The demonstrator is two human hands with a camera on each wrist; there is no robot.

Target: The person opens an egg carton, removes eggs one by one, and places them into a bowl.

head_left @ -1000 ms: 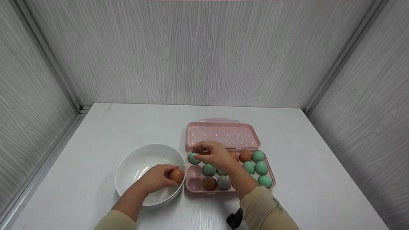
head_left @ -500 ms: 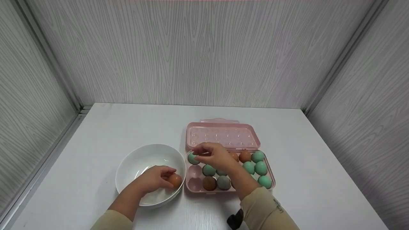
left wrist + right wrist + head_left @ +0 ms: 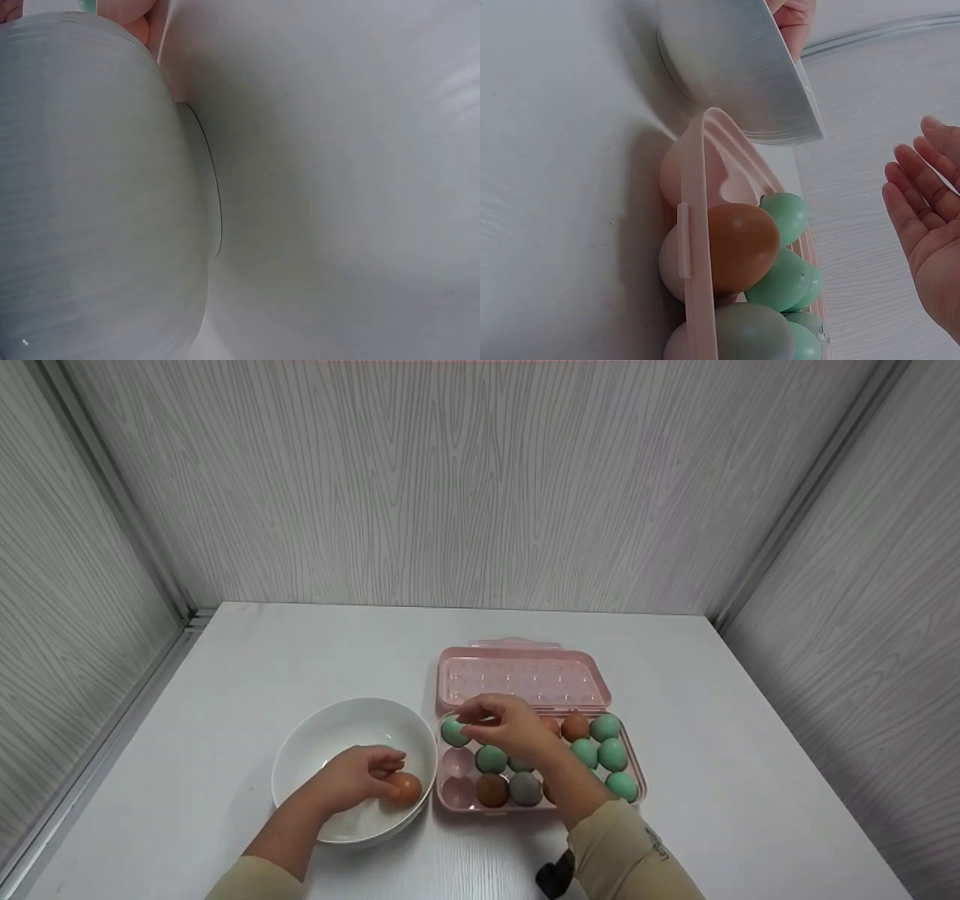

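In the head view a brown egg [image 3: 406, 789] lies low inside the white bowl [image 3: 300, 735]. My left hand [image 3: 356, 781] is over the bowl with its thumb beside the egg and its fingers raised off it. The bowl's outer wall hides most of that hand in the left wrist view. My right hand [image 3: 514, 729] hovers above the pink egg box [image 3: 465, 812], near a green egg [image 3: 454, 731] in its back left cup. Nothing is in the right hand; the right wrist view shows its fingers [image 3: 911, 176] loosely bent.
The box holds green, brown and greyish eggs, among them a dark brown egg [image 3: 492, 790] and a grey egg [image 3: 525, 789]. Two cups at its left show no egg. Its lid [image 3: 525, 675] lies open behind. White panels surround the table [image 3: 225, 675].
My left hand has moved slightly left and its fingers have come off the brown egg, which has shifted down and left in the bowl. The right hand has hardly moved.
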